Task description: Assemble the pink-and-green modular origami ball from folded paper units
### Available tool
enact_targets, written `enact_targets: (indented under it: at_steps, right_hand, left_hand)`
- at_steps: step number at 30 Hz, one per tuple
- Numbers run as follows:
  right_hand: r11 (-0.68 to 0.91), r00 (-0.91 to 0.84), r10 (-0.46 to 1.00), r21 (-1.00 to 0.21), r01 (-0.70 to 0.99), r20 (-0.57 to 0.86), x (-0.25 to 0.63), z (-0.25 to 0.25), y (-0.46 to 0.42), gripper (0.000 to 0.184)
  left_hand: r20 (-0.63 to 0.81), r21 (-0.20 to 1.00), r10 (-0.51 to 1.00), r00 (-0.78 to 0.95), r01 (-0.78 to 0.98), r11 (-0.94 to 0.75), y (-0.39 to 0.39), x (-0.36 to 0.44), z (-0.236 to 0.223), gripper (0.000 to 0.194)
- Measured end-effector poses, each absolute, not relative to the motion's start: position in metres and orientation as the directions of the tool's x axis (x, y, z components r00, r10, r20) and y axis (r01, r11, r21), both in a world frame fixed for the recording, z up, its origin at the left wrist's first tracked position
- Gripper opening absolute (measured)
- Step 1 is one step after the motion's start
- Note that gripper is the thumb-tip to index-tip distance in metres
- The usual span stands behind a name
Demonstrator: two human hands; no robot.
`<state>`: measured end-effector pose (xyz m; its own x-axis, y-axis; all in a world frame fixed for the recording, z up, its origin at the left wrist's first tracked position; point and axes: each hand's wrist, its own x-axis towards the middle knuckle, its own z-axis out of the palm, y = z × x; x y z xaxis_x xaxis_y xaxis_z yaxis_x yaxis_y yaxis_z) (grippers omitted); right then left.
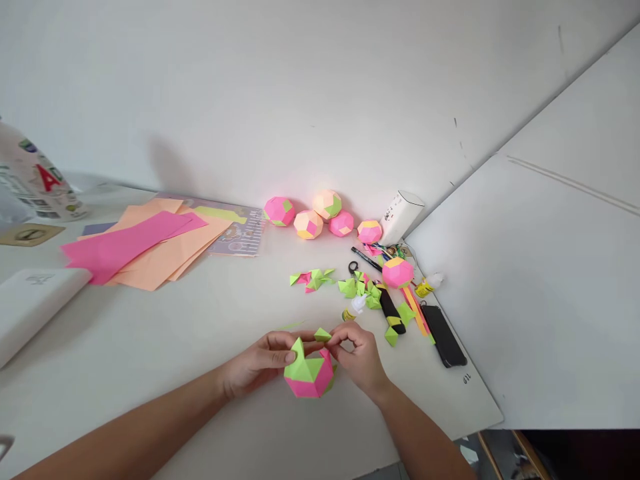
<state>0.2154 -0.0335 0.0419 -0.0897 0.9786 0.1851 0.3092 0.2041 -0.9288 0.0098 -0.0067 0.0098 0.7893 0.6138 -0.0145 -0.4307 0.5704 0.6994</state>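
Fingers and thumb of the left hand [260, 361] are closed on the half-open pink and green folded-paper ball [309, 379] above the white tabletop [220, 427]; the right hand [359, 353] has its thumb and fingertips pinched together at the ball's far upper edge.

Lit softly and moderately bright, seemingly from the left, with a diffuse shadow cast on the wall [300, 100] to the right of the plastic bottle [40, 177]. Glows faintly warm behind the upper peach paper ball [327, 204]. Greys toward the top, sinks almost to black below the desk [200, 333] at lower right. Leans and stretches near the left edge, wide-angle fashion. Reads clearly on the pink-and-green paper polyhedron [309, 383], softly on small print.
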Motion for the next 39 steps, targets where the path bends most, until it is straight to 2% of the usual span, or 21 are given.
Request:
enact_targets:
  at_steps: [2,4,8,9,10,13,15,18,21,23,25,28,32,36,39]
  right_hand:
    - [0.251,-0.121,0.967,-0.91,0.329,0.223,0.216,0.044,-0.035,0.013]
    - [0.26,-0.082,0.966,-0.907,0.332,0.247,0.22,0.047,-0.035,0.013]
    - [0.262,0.3,0.883,-0.909,0.325,0.362,0.239,0.05,-0.028,0.012]
    - [0.232,0.38,0.853,-0.912,0.338,0.358,0.243,0.048,-0.024,0.012]
    - [0.189,0.413,0.848,-0.918,0.348,0.332,0.247,0.045,-0.019,0.019]
    - [0.112,0.309,0.921,-0.922,0.371,0.236,0.254,0.026,-0.004,0.047]
    - [0.032,0.211,0.968,-0.899,0.438,0.137,0.254,0.013,0.005,0.05]
    - [0.06,0.121,0.983,-0.863,0.502,0.139,0.254,0.004,0.013,0.044]
    - [0.14,0.048,0.981,-0.861,0.488,0.187,0.256,0.012,0.012,0.047]
    - [0.227,0.02,0.965,-0.865,0.447,0.263,0.258,0.022,0.007,0.05]
    - [0.241,0.056,0.959,-0.901,0.36,0.279,0.258,0.031,0.0,0.05]
    - [0.232,0.091,0.965,-0.964,0.133,0.245,0.256,0.04,-0.011,0.039]
    - [0.178,-0.011,0.983,-0.97,-0.166,0.182,0.249,0.047,-0.018,0.033]
    - [0.053,-0.074,0.994,-0.955,-0.291,0.078,0.242,0.051,-0.021,0.034]
    - [0.013,-0.106,0.993,-0.959,-0.284,0.044,0.236,0.051,-0.027,0.037]
  left_hand:
    - [-0.019,0.709,0.612,0.79,-0.421,0.566,-0.007,0.01,0.009,0.008]
    - [-0.012,0.713,0.613,0.79,-0.423,0.559,-0.008,0.01,0.008,0.008]
    - [-0.003,0.703,0.611,0.792,-0.432,0.564,-0.007,0.012,0.006,0.008]
    - [0.001,0.699,0.612,0.791,-0.438,0.565,-0.007,0.012,0.005,0.008]
    - [0.005,0.694,0.613,0.79,-0.444,0.566,-0.007,0.012,0.005,0.008]
    - [0.028,0.691,0.606,0.795,-0.453,0.563,-0.007,0.012,0.004,0.01]
    - [0.044,0.694,0.597,0.801,-0.455,0.559,-0.007,0.013,0.005,0.011]
    - [0.062,0.693,0.583,0.81,-0.456,0.559,-0.007,0.013,0.006,0.012]
    - [0.055,0.672,0.577,0.815,-0.458,0.582,-0.008,0.014,0.009,0.011]
    - [0.032,0.659,0.584,0.811,-0.457,0.598,-0.007,0.014,0.011,0.011]
    - [0.009,0.655,0.593,0.805,-0.453,0.604,-0.007,0.014,0.012,0.009]
    - [-0.009,0.663,0.603,0.798,-0.446,0.601,-0.006,0.014,0.011,0.007]
    - [-0.016,0.694,0.592,0.805,-0.418,0.587,-0.006,0.013,0.013,0.004]
    - [0.016,0.729,0.562,0.827,-0.394,0.559,-0.005,0.014,0.017,0.006]
    - [0.034,0.746,0.557,0.83,-0.392,0.539,-0.006,0.014,0.02,0.006]
